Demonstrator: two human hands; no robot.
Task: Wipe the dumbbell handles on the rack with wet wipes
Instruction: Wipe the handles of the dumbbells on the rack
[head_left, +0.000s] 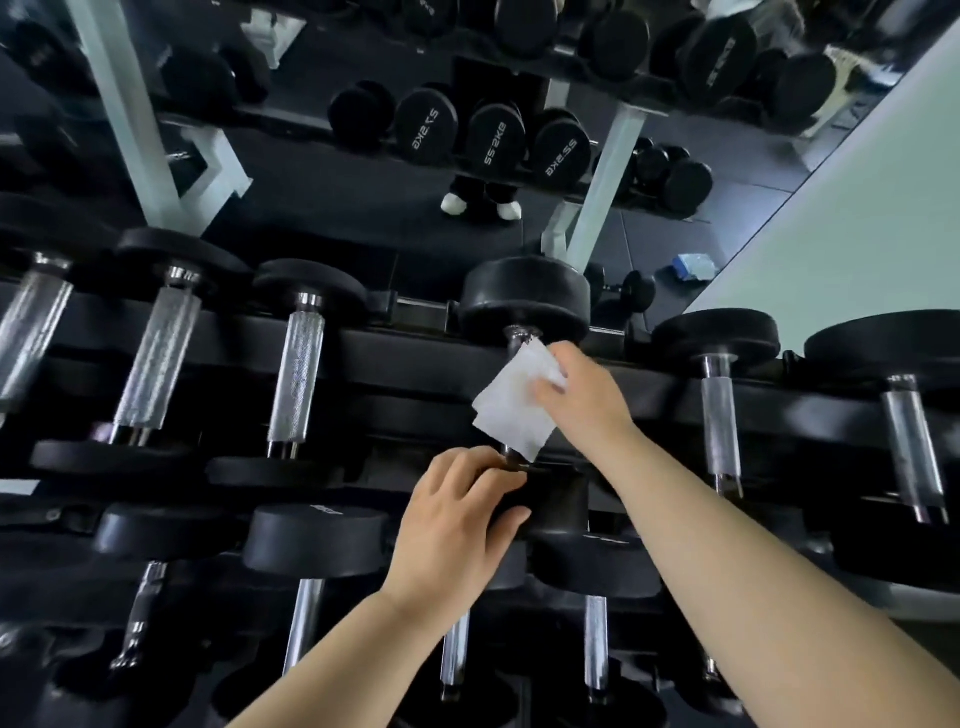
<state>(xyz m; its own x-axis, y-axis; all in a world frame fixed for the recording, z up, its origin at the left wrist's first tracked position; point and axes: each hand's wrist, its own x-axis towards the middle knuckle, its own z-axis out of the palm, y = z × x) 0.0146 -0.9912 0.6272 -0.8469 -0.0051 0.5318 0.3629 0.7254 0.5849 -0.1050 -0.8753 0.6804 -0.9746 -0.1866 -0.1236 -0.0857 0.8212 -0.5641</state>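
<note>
Two hands in view, both busy on the same dumbbell (524, 304). It sits on the rack (395, 358) pretty much dead centre of my feed, lying along the 12-to-6 line. My right hand (584, 397) comes in from 4 o'clock and has a white wipe (514, 402) pressed onto the handle (515, 339), fingers curled onto the sheet. The wipe covers most of the bar; only a short shiny stub shows at each end. A loose corner hangs down toward 6.

My left hand (457, 525) comes up from 7 o'clock and grips the near head of that dumbbell, fingers hooked over its top edge and thumb against its side.

More dumbbells (296, 384) with knurled bars line the same rail out to 9 o'clock, and a couple more sit toward 3. Another row sits lower down at 6. Up at 12 there's a mirror (363, 208) showing more weights and a pair of white shoes (457, 203). A bluish packet (693, 266) lies on the floor around 2 o'clock; can't tell what it is.
</note>
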